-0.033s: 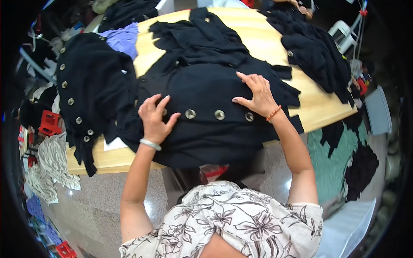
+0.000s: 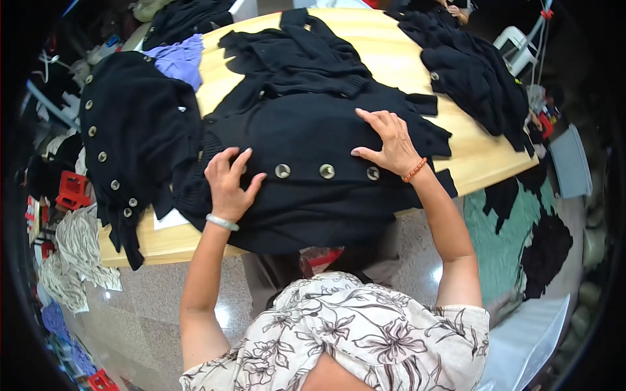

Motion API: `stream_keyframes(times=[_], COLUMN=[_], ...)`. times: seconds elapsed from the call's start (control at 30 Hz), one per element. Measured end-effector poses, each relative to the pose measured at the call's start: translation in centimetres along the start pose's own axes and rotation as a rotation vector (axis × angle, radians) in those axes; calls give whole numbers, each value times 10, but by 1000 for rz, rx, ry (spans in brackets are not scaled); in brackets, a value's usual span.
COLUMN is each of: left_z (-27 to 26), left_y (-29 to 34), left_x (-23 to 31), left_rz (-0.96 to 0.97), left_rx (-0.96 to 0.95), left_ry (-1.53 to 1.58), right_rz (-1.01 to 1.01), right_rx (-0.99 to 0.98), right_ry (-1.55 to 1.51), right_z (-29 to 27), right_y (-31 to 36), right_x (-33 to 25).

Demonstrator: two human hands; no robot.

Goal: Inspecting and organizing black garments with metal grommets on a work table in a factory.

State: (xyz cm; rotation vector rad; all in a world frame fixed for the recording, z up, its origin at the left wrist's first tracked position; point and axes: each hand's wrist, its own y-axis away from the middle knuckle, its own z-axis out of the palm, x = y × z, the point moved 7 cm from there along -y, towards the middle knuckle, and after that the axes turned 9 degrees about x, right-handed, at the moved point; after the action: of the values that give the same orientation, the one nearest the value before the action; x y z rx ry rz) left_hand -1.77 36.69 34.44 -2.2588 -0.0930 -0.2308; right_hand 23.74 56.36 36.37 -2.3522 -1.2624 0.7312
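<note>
A black knitted cardigan (image 2: 306, 137) lies spread across the table in front of me, with a row of large round buttons (image 2: 327, 171) along its lower part. My left hand (image 2: 229, 186) rests on its left side, fingers bent and apart, beside the leftmost button, which the fingers partly cover. On the right, my right hand (image 2: 389, 143) touches the knit with thumb and fingers spread, just above another button (image 2: 372, 173). Neither hand grips anything. The cardigan's near edge hangs over the table's front edge.
Another black buttoned cardigan (image 2: 140, 124) lies at left, near a purple garment (image 2: 179, 62). More black knitwear (image 2: 473, 75) covers the table's (image 2: 482, 163) right side. A grey bin (image 2: 571, 163), red stool (image 2: 74, 189) and green cloth (image 2: 499, 244) stand or lie around it.
The table and garments sit slightly farther left in the picture. Both hands stay on the cardigan with fingers apart; the right hand is marginally farther right over the knit.
</note>
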Motion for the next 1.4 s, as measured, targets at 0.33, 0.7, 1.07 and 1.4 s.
stream_keyframes(times=[0.33, 0.7, 1.07, 1.4], left_z=[4, -5, 45, 28], left_y=[-11, -133, -89, -24], left_x=[-10, -65, -100, -75], left_rz=[-131, -106, -58, -466], left_rx=[-161, 121, -46, -280], left_ry=[237, 113, 118, 341], right_rz=[-125, 198, 42, 620], right_rx=[-78, 121, 22, -88], right_ry=[-133, 57, 695, 18], right_z=[-20, -41, -30, -13], right_y=[68, 3, -53, 35], right_x=[-14, 64, 126, 142])
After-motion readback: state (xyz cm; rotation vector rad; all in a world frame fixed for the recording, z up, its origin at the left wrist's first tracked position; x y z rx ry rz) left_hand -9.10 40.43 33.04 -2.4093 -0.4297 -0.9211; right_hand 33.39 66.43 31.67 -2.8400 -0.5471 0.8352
